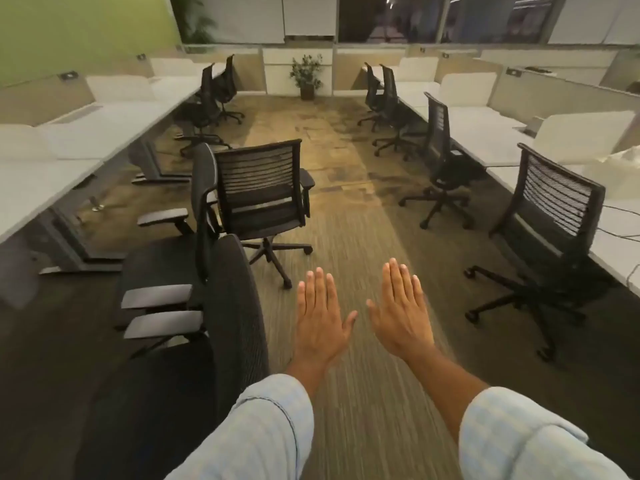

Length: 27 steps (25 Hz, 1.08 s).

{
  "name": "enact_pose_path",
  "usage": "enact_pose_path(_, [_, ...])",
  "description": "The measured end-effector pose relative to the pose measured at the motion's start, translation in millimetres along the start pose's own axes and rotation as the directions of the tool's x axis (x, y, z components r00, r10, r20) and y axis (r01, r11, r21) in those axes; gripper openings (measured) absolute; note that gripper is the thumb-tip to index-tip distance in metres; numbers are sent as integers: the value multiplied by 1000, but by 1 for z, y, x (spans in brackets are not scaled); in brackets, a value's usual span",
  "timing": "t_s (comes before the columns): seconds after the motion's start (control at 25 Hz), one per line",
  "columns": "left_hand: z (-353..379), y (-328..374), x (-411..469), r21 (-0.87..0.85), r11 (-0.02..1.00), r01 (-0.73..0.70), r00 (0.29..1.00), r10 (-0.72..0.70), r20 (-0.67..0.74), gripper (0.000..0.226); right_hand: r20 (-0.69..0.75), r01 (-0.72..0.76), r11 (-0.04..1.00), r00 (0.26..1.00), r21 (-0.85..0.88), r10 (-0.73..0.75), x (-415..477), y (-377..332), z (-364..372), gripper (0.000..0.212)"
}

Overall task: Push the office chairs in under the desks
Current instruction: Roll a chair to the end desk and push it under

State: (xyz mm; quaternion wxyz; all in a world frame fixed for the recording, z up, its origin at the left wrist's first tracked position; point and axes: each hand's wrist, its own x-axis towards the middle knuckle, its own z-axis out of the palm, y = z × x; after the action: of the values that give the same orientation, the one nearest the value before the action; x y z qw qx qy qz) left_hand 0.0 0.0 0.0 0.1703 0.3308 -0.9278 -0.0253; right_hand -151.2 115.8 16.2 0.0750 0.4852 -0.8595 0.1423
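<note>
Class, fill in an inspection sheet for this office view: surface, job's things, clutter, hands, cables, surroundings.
Surface: carpeted aisle between white desks.
Job's things: slat-back chair stands out in the aisle; right-row chair angled out from its desk.
Clutter: nothing seen.
Hands: left hand and right hand open, flat, holding nothing.
Cables: thin cable on right desk.
Surroundings: potted plant, green wall, windows.

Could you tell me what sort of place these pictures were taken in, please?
It looks like an open-plan office. Two rows of white desks with low divider panels run along both sides of a carpeted aisle, black mesh office chairs on castors stand by them, and a potted plant sits at the far end.
</note>
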Motion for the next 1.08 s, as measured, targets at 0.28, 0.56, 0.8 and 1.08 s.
enact_pose_path(0.28, [7, -54, 77, 128, 967, 221, 975, -217, -39, 92, 6, 247, 966, 969, 71, -248, 137, -18, 46, 81])
enact_pose_path(0.56, [13, -85, 125, 261, 825, 502, 864, -492, -105, 88, 47, 572, 806, 811, 153, -584, 284, -73, 81, 78])
enact_pose_path(0.8, [-22, -73, 121, 341, 676, 654, 749, -640, -168, 87, 43, 730, 626, 641, 275, -767, 320, -135, 93, 79])
enact_pose_path(1.08, [-65, -86, 77, 293, 422, 858, 480, -862, -165, 96, -22, 873, 293, 327, 389, -945, 294, -207, 75, 81])
